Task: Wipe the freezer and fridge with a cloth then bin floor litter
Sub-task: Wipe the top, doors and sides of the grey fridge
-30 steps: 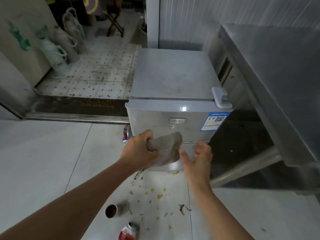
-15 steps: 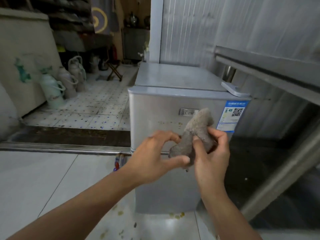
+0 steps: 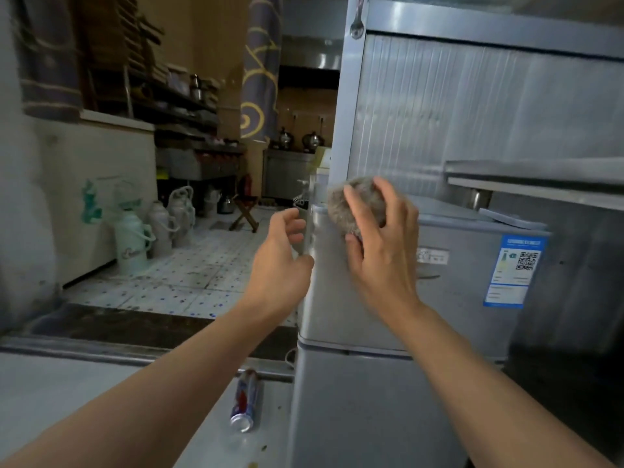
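The right hand (image 3: 381, 251) had the grey cloth (image 3: 354, 207) bunched up under its fingers, curled round it and pressing it against the top left corner of the fridge (image 3: 405, 298), right where the front met the lid. The left hand (image 3: 280, 258) was just to the left of that, beside the fridge's left edge, fingers loosely curled and gripping nothing, not touching the cloth.

Counting stuff: one cloth, two hands, one small silver fridge with one blue sticker (image 3: 513, 270) on the right of its upper door. One drink can (image 3: 244, 403) lay on its side on the near floor, just left of the fridge's lower door. A few little crumbs sat near it, too small to count properly. Farther back on the left, on the tiled floor, stood three thermos jugs (image 3: 133, 241) as far as I could tell, plus one folding stool (image 3: 244, 211).
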Demonstrator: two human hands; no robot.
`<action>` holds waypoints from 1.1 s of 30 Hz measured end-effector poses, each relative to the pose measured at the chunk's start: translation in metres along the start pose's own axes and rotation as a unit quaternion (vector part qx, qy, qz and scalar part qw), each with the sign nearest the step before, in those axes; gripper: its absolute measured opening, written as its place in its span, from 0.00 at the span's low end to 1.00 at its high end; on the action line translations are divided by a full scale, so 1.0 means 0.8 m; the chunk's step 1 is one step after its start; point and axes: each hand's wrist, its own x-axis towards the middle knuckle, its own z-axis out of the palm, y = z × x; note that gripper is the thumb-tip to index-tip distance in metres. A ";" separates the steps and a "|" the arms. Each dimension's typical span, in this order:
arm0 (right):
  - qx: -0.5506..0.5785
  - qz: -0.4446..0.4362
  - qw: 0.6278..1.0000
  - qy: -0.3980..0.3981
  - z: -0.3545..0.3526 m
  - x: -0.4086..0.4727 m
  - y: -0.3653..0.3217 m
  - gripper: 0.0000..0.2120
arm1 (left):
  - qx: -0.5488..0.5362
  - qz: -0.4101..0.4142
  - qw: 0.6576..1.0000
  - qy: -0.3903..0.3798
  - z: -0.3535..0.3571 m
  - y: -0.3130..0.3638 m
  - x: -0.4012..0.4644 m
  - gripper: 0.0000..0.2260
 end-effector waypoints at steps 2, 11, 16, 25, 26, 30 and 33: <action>-0.026 -0.056 0.998 -0.030 0.017 0.002 -0.002 0.24 | -0.038 -0.022 0.999 -0.030 0.000 -0.011 0.001 0.28; -0.106 -0.233 0.966 0.030 0.067 -0.030 0.022 0.24 | -0.183 -0.108 0.977 -0.008 0.020 -0.100 -0.026 0.20; -0.103 -0.320 0.940 -0.063 0.091 -0.143 0.047 0.23 | -0.208 -0.161 0.964 0.033 0.029 -0.133 -0.053 0.12; -0.148 -0.396 0.901 -0.099 0.052 -0.103 0.062 0.22 | -0.145 -0.122 0.982 0.025 0.035 -0.111 -0.062 0.10; -0.156 -0.380 0.909 -0.071 0.042 -0.076 0.065 0.21 | -0.142 -0.112 0.983 0.024 0.034 -0.102 -0.057 0.10; -0.152 -0.295 0.943 0.023 0.021 0.012 0.065 0.20 | -0.125 -0.072 0.989 0.031 0.038 -0.076 -0.037 0.12; -0.116 -0.266 0.956 0.045 0.036 -0.013 0.071 0.21 | -0.102 -0.051 0.993 0.038 0.052 -0.074 -0.039 0.16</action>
